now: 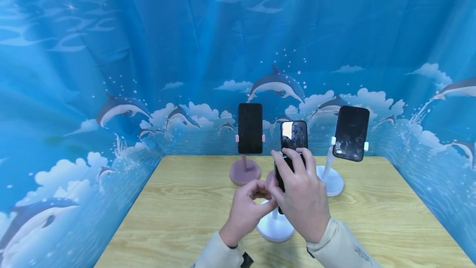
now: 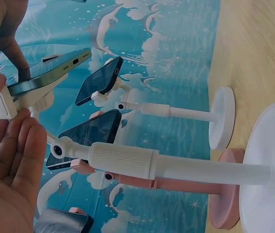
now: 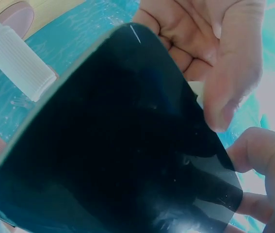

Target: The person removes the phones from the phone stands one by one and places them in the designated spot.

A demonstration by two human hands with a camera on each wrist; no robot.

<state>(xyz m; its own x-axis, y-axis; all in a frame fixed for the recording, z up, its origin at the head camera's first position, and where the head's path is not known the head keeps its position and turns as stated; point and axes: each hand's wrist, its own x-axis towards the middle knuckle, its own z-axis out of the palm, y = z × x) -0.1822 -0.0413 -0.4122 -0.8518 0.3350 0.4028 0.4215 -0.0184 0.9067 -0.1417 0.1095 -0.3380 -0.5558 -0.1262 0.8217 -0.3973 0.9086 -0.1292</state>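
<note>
In the head view, my right hand (image 1: 303, 195) holds a dark phone (image 1: 279, 177) at the front white phone stand (image 1: 275, 228), its fingers spread over the top and side. My left hand (image 1: 247, 208) is at the phone's left edge. The left wrist view shows the phone (image 2: 59, 73) lying along the stand's head, and left-hand fingers (image 2: 23, 131) against the white clamp (image 2: 2, 104). In the right wrist view, the phone's dark screen (image 3: 103, 131) fills the middle. The left thumb (image 3: 219, 114) presses near its edge, with right fingers (image 3: 256, 155) along the same side.
Behind stand a pink stand (image 1: 244, 173) with a phone (image 1: 250, 129), another pink stand partly hidden by my hands with a phone (image 1: 293, 133), and a white stand (image 1: 331, 181) with a tilted phone (image 1: 351, 133). A blue dolphin-print curtain (image 1: 201, 53) surrounds the wooden table (image 1: 178, 214).
</note>
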